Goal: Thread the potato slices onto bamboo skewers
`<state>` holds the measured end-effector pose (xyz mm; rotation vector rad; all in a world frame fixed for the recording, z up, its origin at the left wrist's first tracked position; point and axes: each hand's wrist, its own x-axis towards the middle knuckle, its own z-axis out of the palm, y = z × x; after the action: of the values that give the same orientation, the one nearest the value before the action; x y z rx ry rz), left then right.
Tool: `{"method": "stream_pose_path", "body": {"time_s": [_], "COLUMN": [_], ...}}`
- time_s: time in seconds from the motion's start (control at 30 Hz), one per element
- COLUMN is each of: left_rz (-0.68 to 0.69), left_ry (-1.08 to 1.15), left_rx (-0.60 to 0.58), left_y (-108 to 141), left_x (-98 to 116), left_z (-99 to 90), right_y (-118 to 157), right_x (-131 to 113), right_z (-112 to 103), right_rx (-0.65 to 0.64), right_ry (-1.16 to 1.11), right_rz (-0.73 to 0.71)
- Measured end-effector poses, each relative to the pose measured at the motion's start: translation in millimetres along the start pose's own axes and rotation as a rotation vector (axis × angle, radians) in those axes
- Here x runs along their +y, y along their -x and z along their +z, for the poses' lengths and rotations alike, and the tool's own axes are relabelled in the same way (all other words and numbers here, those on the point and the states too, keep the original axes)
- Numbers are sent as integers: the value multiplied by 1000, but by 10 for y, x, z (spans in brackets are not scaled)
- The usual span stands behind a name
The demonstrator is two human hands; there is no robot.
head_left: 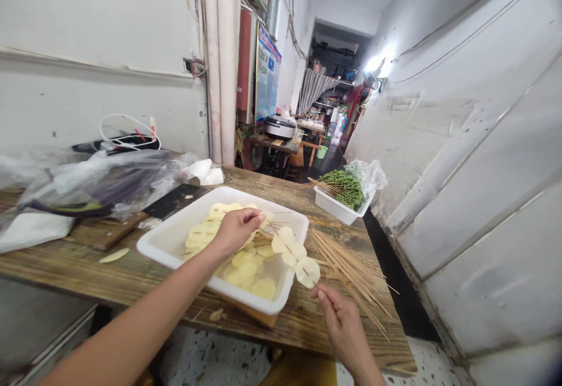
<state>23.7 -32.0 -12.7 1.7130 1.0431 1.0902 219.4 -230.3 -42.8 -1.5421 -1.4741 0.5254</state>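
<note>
My right hand [345, 327] pinches the lower end of a bamboo skewer threaded with several thin, pale potato slices [308, 272]. The skewer slants up and left over the right rim of a white plastic tub [164, 244]. Above the tub, my left hand [237, 231] has its thumb and fingers closed on a pale potato slice [267, 219], close to the skewer's upper end. Inside the tub, loose potato slices [263, 287] lie toward the near side, partly in cloudy water. Skewered slices [202, 234] are stacked at the far left of the tub, partly hidden behind my left hand.
Bare bamboo skewers [346, 266] fan out on the wooden table [263, 181], right of the tub. A white basket [336, 207] of skewered greens [349, 187] stands behind them. A cleaver [169, 201] and plastic bags [109, 181] lie left. A wall [492, 198] rises at right.
</note>
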Motion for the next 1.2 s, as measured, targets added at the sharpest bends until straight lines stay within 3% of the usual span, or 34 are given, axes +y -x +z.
{"method": "stream_pose_path", "body": {"time_s": [0.07,0.2,0.27,0.33,0.47,0.57,0.73,0.8,0.87,1.0,1.1,1.2], "left_rz": [0,-3,-7,-27,-101,-149,-138,-124,-129,-122,79,329], "left_ry": [8,9,23,58,208,305,282,235,224,105,-185,-344], "left_rx": [-7,-3,-5,-11,-54,-83,-123,-112,-93,-18,93,126], "left_y": [-2,6,17,28,24,11,32,44,45,38,71,124], "left_x": [1,36,71,107,120,83,95,117,121,84,81,104], "left_z": [3,8,10,12,10,2,3,8,11,16,55,113], "right_y": [-16,-50,-55,-44,4,15,-43,-68,-79,-45,15,65], "right_x": [21,95,136,165,191,195,197,189,165,94,56,26], "right_z": [-2,-9,-1,20,88,123,105,82,62,66,115,158], "right_rx": [-47,-246,-261,-162,87,104,-171,-201,-123,43,66,105], "right_ry": [-162,-661,-727,-547,6,48,-528,-590,-428,115,423,564], "right_rz": [78,402,460,347,-47,-95,344,404,272,-142,-311,-362]}}
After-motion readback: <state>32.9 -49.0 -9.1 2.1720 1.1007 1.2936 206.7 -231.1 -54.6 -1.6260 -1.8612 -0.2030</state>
